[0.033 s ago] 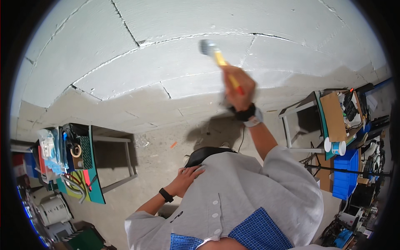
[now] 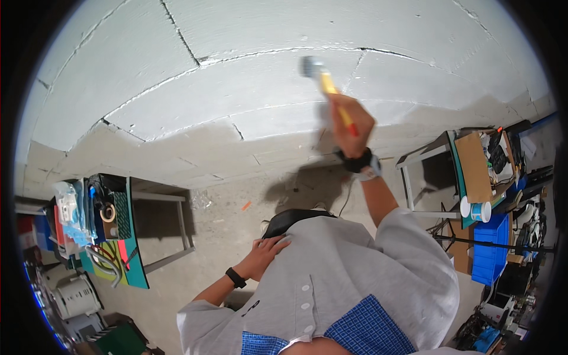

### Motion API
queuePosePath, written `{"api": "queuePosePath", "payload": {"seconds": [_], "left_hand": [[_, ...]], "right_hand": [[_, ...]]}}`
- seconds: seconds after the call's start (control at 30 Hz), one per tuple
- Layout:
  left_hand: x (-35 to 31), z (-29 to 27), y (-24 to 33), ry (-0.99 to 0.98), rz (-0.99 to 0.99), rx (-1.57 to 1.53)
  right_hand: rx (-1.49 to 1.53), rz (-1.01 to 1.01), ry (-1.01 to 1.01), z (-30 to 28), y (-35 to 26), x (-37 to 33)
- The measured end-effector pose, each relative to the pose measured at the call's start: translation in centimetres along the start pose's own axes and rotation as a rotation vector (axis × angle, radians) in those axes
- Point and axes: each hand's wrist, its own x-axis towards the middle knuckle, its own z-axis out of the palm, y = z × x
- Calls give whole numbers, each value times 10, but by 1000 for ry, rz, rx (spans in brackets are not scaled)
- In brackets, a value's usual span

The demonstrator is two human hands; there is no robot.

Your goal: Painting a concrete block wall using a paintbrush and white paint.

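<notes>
My right hand (image 2: 351, 124) is closed round the handle of a paintbrush (image 2: 328, 84), which is yellow with a red end. The dark bristles point up and left against the block wall (image 2: 254, 89), somewhat blurred; whether they touch it I cannot tell. White paint coats most of the wall, with cracks and joint lines between the blocks, while a lower strip stays bare grey. My left hand (image 2: 264, 258) lies flat on the front of my grey shirt (image 2: 331, 260), fingers stretched out and holding nothing.
To the left stands a table (image 2: 137, 260) with plastic bags, tape and hoses on it. A second table (image 2: 457, 171) at right bears a cardboard box (image 2: 473, 165) and white tubs (image 2: 480, 211). Below it are a blue bin (image 2: 490, 248) and a black tripod (image 2: 452, 234). An orange scrap (image 2: 246, 206) lies on the floor.
My right hand and the paintbrush have shifted a little to the right along the wall. My left hand has stayed in place on the shirt.
</notes>
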Motion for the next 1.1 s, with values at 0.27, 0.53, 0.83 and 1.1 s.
{"api": "queuePosePath", "payload": {"seconds": [0.27, 0.53, 0.83, 1.1], "left_hand": [[-15, 9, 4, 35, -22, -74], [-12, -3, -2, -51, 52, -43], [-26, -7, -6, -80, 49, -45], [-31, -6, -1, -59, 24, -36]], "right_hand": [[-396, -54, 191, -48, 19, 6], [59, -111, -162, 54, -57, -21], [-315, -66, 130, -36, 23, -17], [-414, 229, 16, -8, 1, -34]]}}
